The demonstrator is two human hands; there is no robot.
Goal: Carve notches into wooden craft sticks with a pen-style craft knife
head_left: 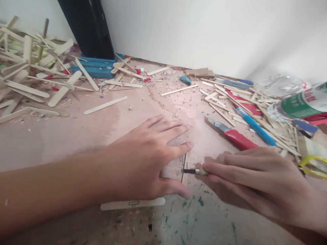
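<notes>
My left hand lies flat with its fingers spread on the brown board, pressing down a thin flat piece that shows between thumb and fingers. My right hand comes in from the right, its fingers pinched round a small craft knife whose dark blade tip touches the edge of that piece. A wooden stick with a pencil mark lies just below my left hand.
Heaps of wooden craft sticks fill the left; more lie at the right among a red utility knife, a blue pen, a plastic bottle and yellow-handled scissors. A dark stand on a blue base stands by the wall.
</notes>
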